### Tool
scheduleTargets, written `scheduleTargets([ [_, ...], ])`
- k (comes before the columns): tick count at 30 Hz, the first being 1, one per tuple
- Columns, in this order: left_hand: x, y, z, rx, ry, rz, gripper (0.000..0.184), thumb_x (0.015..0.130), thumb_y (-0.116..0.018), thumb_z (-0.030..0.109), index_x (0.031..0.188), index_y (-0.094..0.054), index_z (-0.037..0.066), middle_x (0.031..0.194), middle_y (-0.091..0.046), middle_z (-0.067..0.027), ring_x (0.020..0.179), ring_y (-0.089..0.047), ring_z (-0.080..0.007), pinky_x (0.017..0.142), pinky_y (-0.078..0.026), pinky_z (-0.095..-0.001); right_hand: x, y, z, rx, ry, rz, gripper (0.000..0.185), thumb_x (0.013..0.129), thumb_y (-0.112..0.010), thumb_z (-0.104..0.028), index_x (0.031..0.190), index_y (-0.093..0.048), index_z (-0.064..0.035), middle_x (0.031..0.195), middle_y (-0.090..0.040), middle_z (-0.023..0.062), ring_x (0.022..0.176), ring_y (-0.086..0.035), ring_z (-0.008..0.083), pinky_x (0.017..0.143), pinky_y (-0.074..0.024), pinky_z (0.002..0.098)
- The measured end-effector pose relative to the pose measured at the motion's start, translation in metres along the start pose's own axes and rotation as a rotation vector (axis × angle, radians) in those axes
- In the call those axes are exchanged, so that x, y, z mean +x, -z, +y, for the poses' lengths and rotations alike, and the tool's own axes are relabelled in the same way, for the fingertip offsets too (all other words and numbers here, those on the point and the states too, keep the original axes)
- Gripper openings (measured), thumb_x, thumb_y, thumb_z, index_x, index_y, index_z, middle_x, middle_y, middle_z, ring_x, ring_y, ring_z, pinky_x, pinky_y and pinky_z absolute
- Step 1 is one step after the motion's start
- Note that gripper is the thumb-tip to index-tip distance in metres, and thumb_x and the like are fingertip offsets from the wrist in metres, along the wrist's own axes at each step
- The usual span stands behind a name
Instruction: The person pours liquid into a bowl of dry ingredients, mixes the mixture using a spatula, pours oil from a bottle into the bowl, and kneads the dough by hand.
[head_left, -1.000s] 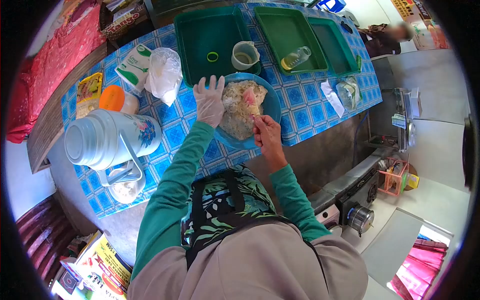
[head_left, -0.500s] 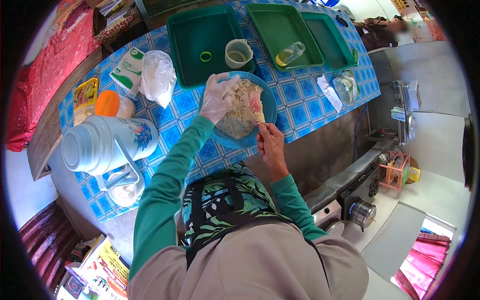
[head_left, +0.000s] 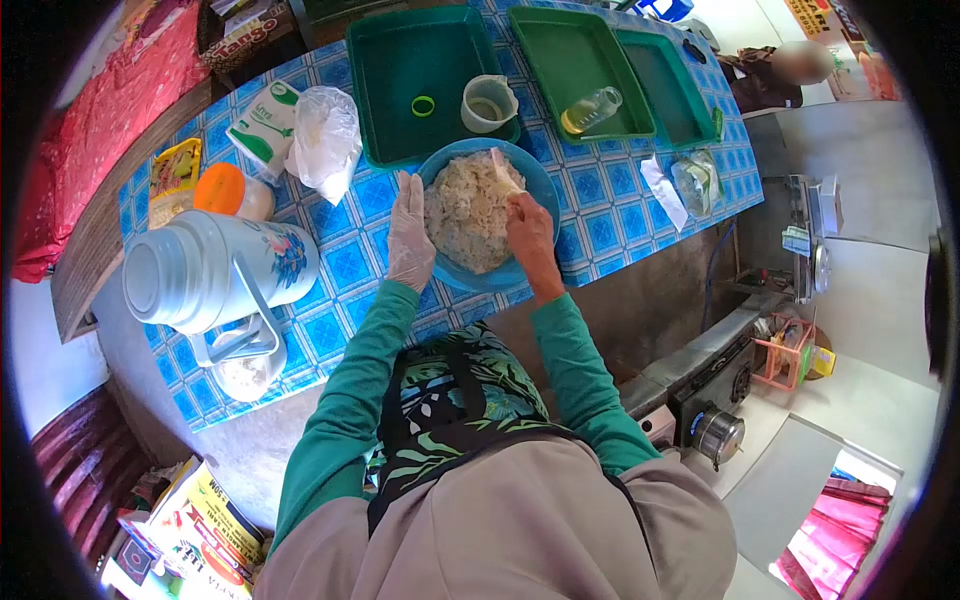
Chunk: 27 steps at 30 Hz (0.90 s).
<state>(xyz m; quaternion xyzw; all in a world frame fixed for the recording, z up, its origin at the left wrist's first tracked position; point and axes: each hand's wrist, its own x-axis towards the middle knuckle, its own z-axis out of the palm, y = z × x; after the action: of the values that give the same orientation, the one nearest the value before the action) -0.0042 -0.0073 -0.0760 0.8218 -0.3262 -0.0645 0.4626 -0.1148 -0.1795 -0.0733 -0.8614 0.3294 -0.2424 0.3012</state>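
A blue bowl (head_left: 550, 187) on the table holds a pale, lumpy, shredded-looking mixture (head_left: 468, 215). My right hand (head_left: 532, 235) is closed around the handle of a spatula (head_left: 502, 168), whose pale pinkish blade is smeared with the mixture and sits at the bowl's upper right. In a clear plastic glove, my left hand (head_left: 409, 235) rests along the bowl's left side, fingers straight and pointing away from me; nothing shows in its palm.
Behind the bowl, a dark green tray (head_left: 380, 60) holds a white measuring cup (head_left: 488, 104) and a green ring (head_left: 423, 106). Another green tray (head_left: 560, 45) holds a bottle (head_left: 592, 110). A large thermos (head_left: 215, 265) lies left. A person (head_left: 765, 80) is at the far right.
My gloved left hand has moved from over the mixture to the bowl's left side, its fingers straightened. The spatula blade has swung up and away from me, with my right hand now higher and nearer the bowl.
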Motion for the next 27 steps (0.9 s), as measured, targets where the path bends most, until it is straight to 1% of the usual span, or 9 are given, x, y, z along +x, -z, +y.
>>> scheduleTargets([
  [2,0.000,0.003,0.004,-0.011,0.012,0.024,0.077,0.076,-0.045,-0.011,0.148,-0.022,0.001,0.152,-0.023,-0.0236,0.137,-0.027,-0.0397,0.113,-0.023,-0.0423,-0.001,0.003,-0.005,-0.025,0.139,-0.004,0.015,0.093,-0.054,-0.012,0.094,-0.065,-0.0013,0.067,-0.056,0.0003,0.050,-0.047,0.0069,0.044,-0.0343,0.0244],
  [4,-0.002,0.001,0.008,-0.023,0.028,0.056,0.079,0.074,-0.043,-0.013,0.148,-0.020,0.001,0.152,-0.023,-0.0239,0.137,-0.028,-0.0391,0.113,-0.023,-0.0408,-0.013,0.016,-0.003,0.387,-0.337,-0.063,0.015,0.094,-0.055,-0.013,0.098,-0.064,-0.0016,0.068,-0.055,0.0004,0.050,-0.046,0.0064,0.041,-0.0329,0.0235],
  [7,-0.009,-0.016,0.014,0.009,0.124,0.179,0.080,0.073,-0.042,-0.015,0.148,-0.020,0.001,0.151,-0.025,-0.0236,0.136,-0.029,-0.0394,0.113,-0.023,-0.0426,-0.031,0.016,0.003,0.591,-0.543,0.091,0.016,0.094,-0.055,-0.014,0.103,-0.063,-0.0031,0.067,-0.053,-0.0007,0.049,-0.044,0.0054,0.039,-0.0322,0.0220],
  [17,-0.009,-0.012,0.010,0.074,0.070,0.144,0.088,0.067,-0.042,-0.014,0.149,-0.019,0.003,0.149,-0.030,-0.0195,0.140,-0.023,-0.0364,0.117,-0.012,-0.0450,0.072,0.037,0.000,0.525,-0.557,-0.468,0.014,0.091,-0.057,-0.008,0.100,-0.066,-0.0018,0.063,-0.052,-0.0009,0.052,-0.048,0.0072,0.045,-0.0373,0.0232],
  [20,-0.007,-0.013,0.013,0.084,0.079,0.149,0.087,0.067,-0.042,-0.015,0.149,-0.020,0.003,0.149,-0.030,-0.0193,0.141,-0.022,-0.0360,0.117,-0.012,-0.0451,0.108,0.027,-0.003,0.402,-0.489,-0.717,0.016,0.090,-0.059,-0.013,0.095,-0.067,0.0002,0.064,-0.054,-0.0011,0.055,-0.050,0.0081,0.048,-0.0412,0.0250],
  [22,-0.006,-0.015,0.012,0.100,0.099,0.154,0.086,0.067,-0.041,-0.015,0.149,-0.021,0.002,0.149,-0.030,-0.0192,0.141,-0.023,-0.0362,0.117,-0.013,-0.0450,0.115,0.005,0.003,0.285,0.064,-0.815,0.017,0.091,-0.057,-0.017,0.091,-0.067,-0.0037,0.063,-0.059,0.0049,0.050,-0.054,0.0159,0.045,-0.0397,0.0317],
  [23,-0.005,-0.016,0.010,0.097,0.107,0.173,0.085,0.067,-0.042,-0.014,0.148,-0.022,0.002,0.149,-0.031,-0.0191,0.140,-0.024,-0.0366,0.117,-0.015,-0.0449,0.112,0.000,0.003,0.284,0.068,-0.816,0.017,0.091,-0.057,-0.017,0.091,-0.067,-0.0037,0.063,-0.059,0.0049,0.050,-0.054,0.0159,0.045,-0.0397,0.0317],
  [25,-0.005,-0.018,0.011,0.092,0.116,0.198,0.084,0.067,-0.042,-0.014,0.148,-0.023,0.002,0.148,-0.031,-0.0191,0.139,-0.026,-0.0370,0.116,-0.017,-0.0448,0.098,-0.006,-0.005,0.090,0.585,-0.663,0.019,0.089,-0.057,-0.017,0.087,-0.067,-0.0009,0.073,-0.065,0.0173,0.065,-0.062,0.0333,0.059,-0.0464,0.0405],
  [27,-0.006,-0.018,0.014,0.056,0.136,0.234,0.078,0.072,-0.041,-0.014,0.146,-0.025,0.001,0.146,-0.033,-0.0222,0.136,-0.029,-0.0393,0.114,-0.021,-0.0457,0.065,0.000,-0.007,-0.036,0.424,-0.690,0.018,0.085,-0.055,-0.013,0.093,-0.069,-0.0081,0.090,-0.064,0.0231,0.082,-0.062,0.0419,0.069,-0.0505,0.0437],
])
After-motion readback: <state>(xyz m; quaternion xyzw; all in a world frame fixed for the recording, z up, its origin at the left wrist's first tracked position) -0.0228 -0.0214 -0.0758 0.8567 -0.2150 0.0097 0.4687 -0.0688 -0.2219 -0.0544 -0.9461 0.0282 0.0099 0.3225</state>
